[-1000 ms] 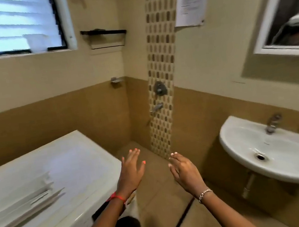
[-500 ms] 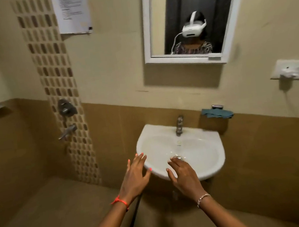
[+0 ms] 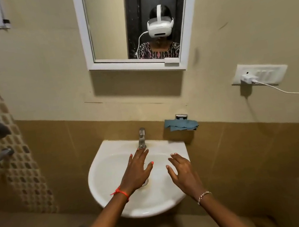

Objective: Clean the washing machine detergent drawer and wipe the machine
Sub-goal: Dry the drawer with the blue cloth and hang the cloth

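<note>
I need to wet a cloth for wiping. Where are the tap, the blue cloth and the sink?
tap [image 3: 141, 138]: head view, on its upright metal body.
blue cloth [image 3: 181, 126]: head view, middle of the folded fabric.
sink [image 3: 104, 183]: head view, on the bare left side of the basin.

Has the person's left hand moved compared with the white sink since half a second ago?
Yes. The left hand has reached forward over the white ceramic sink, its fingertips now near the steel tap.
</note>
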Demonstrator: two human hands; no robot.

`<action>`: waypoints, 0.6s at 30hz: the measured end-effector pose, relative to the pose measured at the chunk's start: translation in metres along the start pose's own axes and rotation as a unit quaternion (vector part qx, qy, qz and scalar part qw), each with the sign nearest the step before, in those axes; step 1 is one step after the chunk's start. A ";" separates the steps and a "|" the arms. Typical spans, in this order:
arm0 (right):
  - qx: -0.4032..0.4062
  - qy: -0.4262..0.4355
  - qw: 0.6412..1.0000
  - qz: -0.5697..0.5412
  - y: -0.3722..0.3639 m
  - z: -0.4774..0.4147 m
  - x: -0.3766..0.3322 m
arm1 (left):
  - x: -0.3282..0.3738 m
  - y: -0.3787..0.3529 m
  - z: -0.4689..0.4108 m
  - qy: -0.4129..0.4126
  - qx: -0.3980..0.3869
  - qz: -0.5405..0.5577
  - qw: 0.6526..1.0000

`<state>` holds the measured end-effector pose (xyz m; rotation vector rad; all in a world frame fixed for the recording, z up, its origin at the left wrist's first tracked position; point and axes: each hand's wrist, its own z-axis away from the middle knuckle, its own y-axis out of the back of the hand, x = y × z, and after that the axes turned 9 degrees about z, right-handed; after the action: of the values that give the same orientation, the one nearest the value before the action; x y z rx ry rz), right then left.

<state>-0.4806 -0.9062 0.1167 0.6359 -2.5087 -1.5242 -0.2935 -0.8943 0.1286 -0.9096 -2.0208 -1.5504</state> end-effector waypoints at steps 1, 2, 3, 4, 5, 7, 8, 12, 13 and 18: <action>-0.004 -0.011 1.000 -0.008 -0.001 -0.004 0.004 | 0.001 -0.003 -0.009 -0.002 -0.003 0.003 1.000; -0.004 -0.020 1.000 -0.014 -0.004 -0.010 0.010 | 0.002 -0.007 -0.019 -0.006 -0.006 0.007 1.000; -0.005 -0.030 0.999 -0.017 -0.007 -0.016 0.016 | 0.002 -0.011 -0.030 -0.009 -0.007 0.012 1.000; -0.001 -0.034 0.999 -0.016 -0.012 -0.022 0.022 | 0.002 -0.016 -0.041 -0.012 -0.010 0.015 1.000; -0.001 -0.038 0.999 -0.019 -0.015 -0.029 0.028 | 0.002 -0.019 -0.052 -0.013 -0.015 0.019 1.000; 0.002 -0.051 0.998 -0.037 -0.023 -0.044 0.040 | 0.001 -0.026 -0.075 -0.011 -0.026 0.033 0.999; 0.001 -0.065 0.997 -0.047 -0.026 -0.054 0.046 | 0.000 -0.030 -0.086 -0.007 -0.032 0.042 0.999; -0.003 -0.128 0.990 -0.060 -0.036 -0.094 0.069 | -0.009 -0.042 -0.137 0.004 -0.042 0.077 0.996; -0.004 -0.135 0.989 -0.058 -0.038 -0.104 0.076 | -0.011 -0.045 -0.149 0.004 -0.040 0.085 0.996; 0.014 -0.183 0.983 -0.032 -0.054 -0.153 0.107 | -0.023 -0.056 -0.203 0.015 -0.055 0.092 0.994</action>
<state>-0.5119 -1.0973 0.1321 0.4815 -2.8008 -1.7729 -0.3282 -1.1029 0.1322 -1.0746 -1.7912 -1.5744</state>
